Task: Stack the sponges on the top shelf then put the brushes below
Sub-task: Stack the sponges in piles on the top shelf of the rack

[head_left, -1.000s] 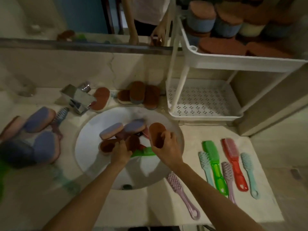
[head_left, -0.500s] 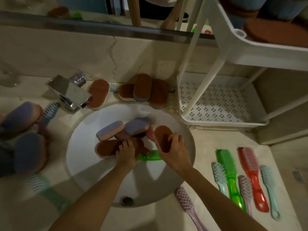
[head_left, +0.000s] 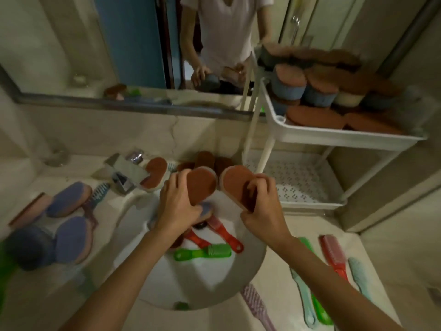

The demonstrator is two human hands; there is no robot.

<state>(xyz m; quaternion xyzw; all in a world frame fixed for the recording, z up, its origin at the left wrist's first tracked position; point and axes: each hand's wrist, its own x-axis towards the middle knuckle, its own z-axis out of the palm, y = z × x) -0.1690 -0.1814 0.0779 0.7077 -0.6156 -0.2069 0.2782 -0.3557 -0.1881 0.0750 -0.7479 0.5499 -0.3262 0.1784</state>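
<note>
My left hand (head_left: 177, 206) grips a brown-topped sponge (head_left: 200, 185) lifted above the sink. Beside it my right hand (head_left: 261, 199) grips a second brown sponge (head_left: 235, 183). The two sponges are side by side, almost touching. The white rack's top shelf (head_left: 334, 136) at the right holds several brown and blue sponges (head_left: 307, 90). Its lower shelf (head_left: 298, 180) is a bare perforated tray. In the basin lie a green brush (head_left: 202, 252) and red brushes (head_left: 224, 231).
More sponges (head_left: 69, 199) and a brush lie on the counter at the left, and others stand behind the sink by the tap (head_left: 126, 174). Several brushes (head_left: 334, 258) lie on the counter at the right, a pink one (head_left: 256, 305) near the front. A mirror covers the wall.
Both hands have risen out of the basin, each with a brown sponge. The camera has tilted up, showing more of the mirror and the top shelf.
</note>
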